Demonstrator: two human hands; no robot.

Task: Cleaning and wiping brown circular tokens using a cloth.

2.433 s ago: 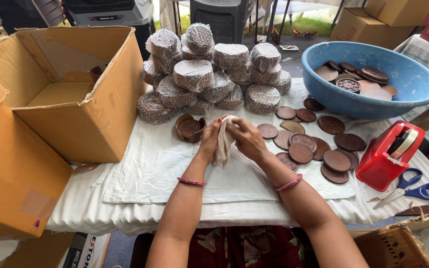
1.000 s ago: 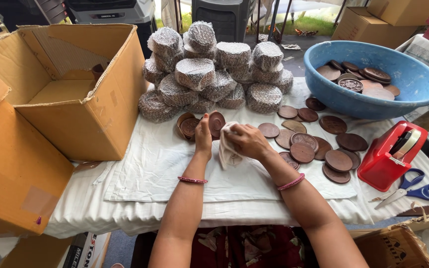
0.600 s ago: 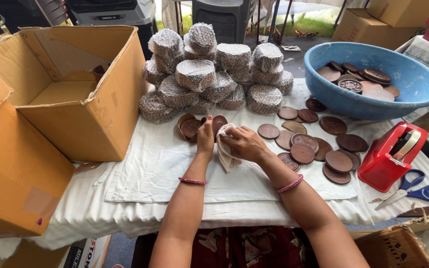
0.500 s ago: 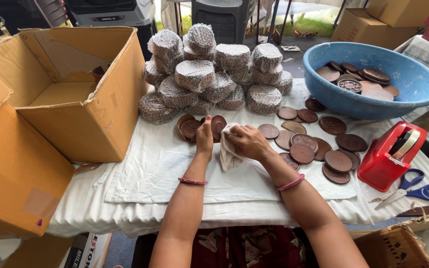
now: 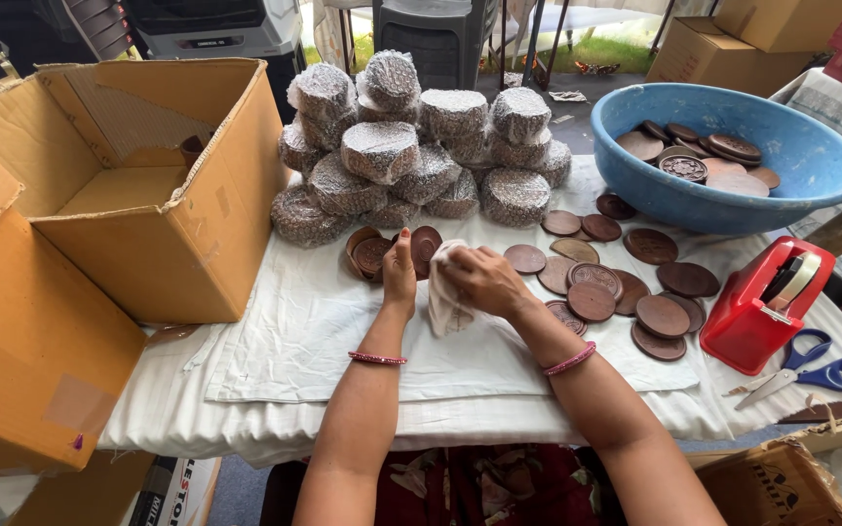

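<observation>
My left hand [image 5: 400, 274] holds a brown round disc [image 5: 425, 244] upright on its edge over the white cloth-covered table [image 5: 285, 341]. My right hand [image 5: 477, 281] presses a crumpled white cloth [image 5: 446, 304] against that disc. Just left of my hands, a short row of brown discs [image 5: 369, 253] leans together. More loose brown discs [image 5: 626, 287] lie flat to the right. Both wrists wear pink bangles.
A pile of bundles wrapped in bubble wrap [image 5: 411, 161] stands behind my hands. A blue basin [image 5: 801, 161] holding discs sits at the back right. A red tape dispenser [image 5: 764, 307] and blue scissors [image 5: 811, 368] lie at right. An open cardboard box [image 5: 138, 185] stands at left.
The disc now stands beside the leaning row at the left. My hands have stayed in nearly the same place, the right one shifting the white cloth over the disc.
</observation>
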